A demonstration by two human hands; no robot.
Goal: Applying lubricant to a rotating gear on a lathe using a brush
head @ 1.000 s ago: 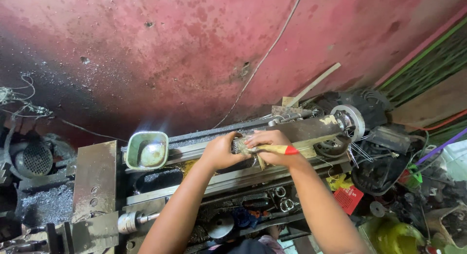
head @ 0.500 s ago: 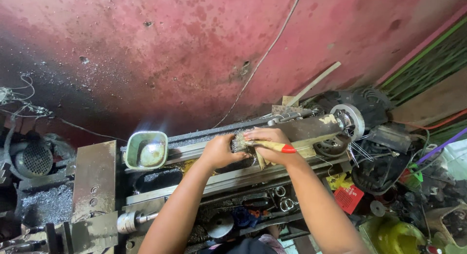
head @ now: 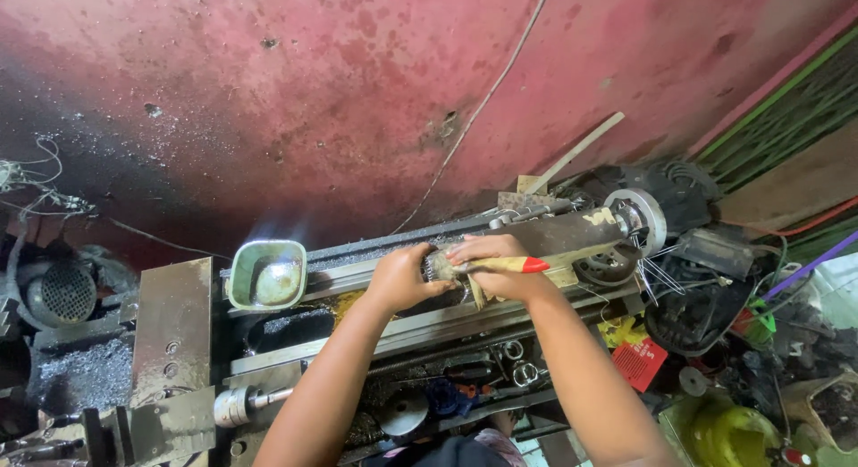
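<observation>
Both of my hands meet over the bed of a greasy metal lathe [head: 375, 342]. My left hand [head: 399, 277] grips a small round metal part [head: 441, 265] on the lathe. My right hand [head: 494, 269] lies just right of it and holds a brush with a yellow handle and a red tip [head: 511, 265]; its bristles hang down under my fingers. A long dark shaft [head: 572, 233] runs right from my hands to a pale round wheel [head: 645, 218].
A green square bowl with a lit inside [head: 266, 275] sits left of my hands. Metal chips fill a tray [head: 76, 378] at the far left. A stained red wall [head: 357, 100] rises behind. Cables, a red packet [head: 640, 362] and a yellow object [head: 728, 431] crowd the right.
My hands have stayed at the same spot on the lathe, with only slight shifts of the fingers and brush.
</observation>
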